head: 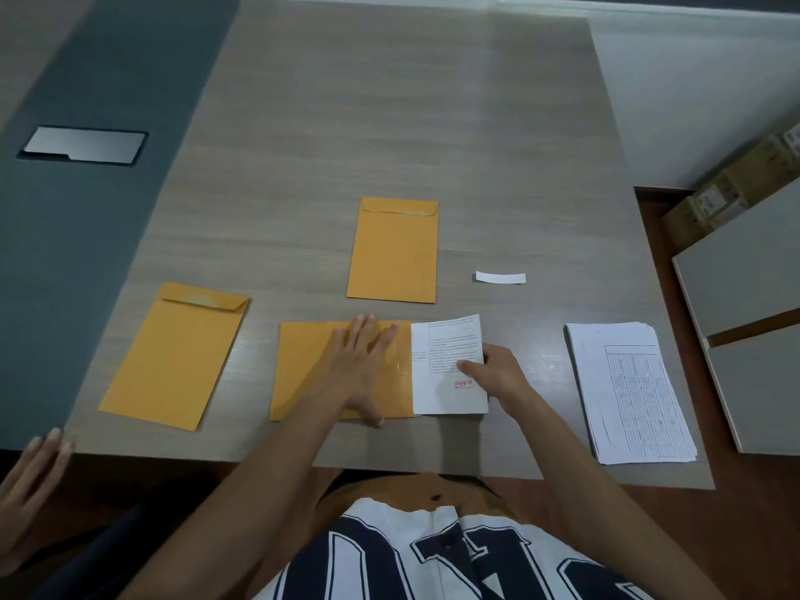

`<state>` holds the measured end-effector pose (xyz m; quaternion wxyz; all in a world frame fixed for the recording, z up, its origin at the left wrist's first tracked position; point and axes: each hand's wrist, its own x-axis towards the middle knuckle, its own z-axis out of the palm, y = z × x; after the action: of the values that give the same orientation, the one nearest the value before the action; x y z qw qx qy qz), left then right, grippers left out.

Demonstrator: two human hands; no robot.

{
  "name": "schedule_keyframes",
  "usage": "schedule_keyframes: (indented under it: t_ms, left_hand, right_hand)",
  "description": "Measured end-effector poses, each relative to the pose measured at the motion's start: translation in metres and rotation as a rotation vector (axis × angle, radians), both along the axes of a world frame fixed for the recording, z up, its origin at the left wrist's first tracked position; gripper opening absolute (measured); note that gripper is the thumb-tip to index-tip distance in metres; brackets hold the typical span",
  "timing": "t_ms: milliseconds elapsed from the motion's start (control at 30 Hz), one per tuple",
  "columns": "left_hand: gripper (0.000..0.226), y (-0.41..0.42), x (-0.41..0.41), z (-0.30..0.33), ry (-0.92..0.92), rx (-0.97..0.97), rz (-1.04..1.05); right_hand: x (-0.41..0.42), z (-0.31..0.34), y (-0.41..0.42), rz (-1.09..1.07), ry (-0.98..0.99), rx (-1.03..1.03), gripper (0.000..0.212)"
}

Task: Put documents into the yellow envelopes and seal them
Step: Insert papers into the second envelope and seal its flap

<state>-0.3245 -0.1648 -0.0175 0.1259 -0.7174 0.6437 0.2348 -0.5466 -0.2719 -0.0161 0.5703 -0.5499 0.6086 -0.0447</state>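
A yellow envelope (303, 370) lies sideways in front of me, its mouth facing right. My left hand (361, 365) rests flat on it with straight fingers. My right hand (493, 374) pinches a folded printed document (448, 365) whose left part sits at or in the envelope's mouth. Two more yellow envelopes lie flap-up: one (175, 355) at the left, one (393, 251) further back in the middle. A stack of printed documents (627, 391) lies at the right.
A white peeled strip (501, 277) lies behind the document. Another person's hand (30, 482) rests at the table's near-left edge. A metal cable hatch (84, 145) sits in the dark panel at far left. Grey cabinets (744, 305) and cardboard boxes (731, 192) stand to the right.
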Motion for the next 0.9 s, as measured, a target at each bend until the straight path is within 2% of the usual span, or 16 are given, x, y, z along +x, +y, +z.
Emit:
schedule_keyframes:
  t_ms: [167,367,467,567,733,900]
  left_hand:
    - [0.158,-0.006,0.001,0.003,0.009,-0.041,-0.037]
    - [0.155,-0.008,-0.008,0.011,0.085,-0.126,-0.059]
    - [0.155,-0.008,-0.011,0.008,0.094,-0.068,-0.058]
    - [0.16,-0.005,-0.013,0.004,0.088,0.002,-0.037]
    - [0.158,0.008,-0.02,0.002,0.02,-0.03,-0.021]
    - [0.156,0.007,-0.022,0.006,0.042,-0.066,-0.025]
  right_hand:
    - [0.008,0.001,-0.001,0.029,0.029,0.0,0.025]
    - [0.02,0.005,0.007,0.087,-0.046,0.043,0.023]
    - [0.021,0.004,0.009,0.171,-0.045,0.082,0.023]
    - [0.02,0.001,0.009,0.173,0.022,0.019,0.024]
    - [0.018,0.004,0.009,0.155,0.055,0.002,0.025]
    - [0.02,0.006,0.01,0.169,0.065,-0.004,0.026]
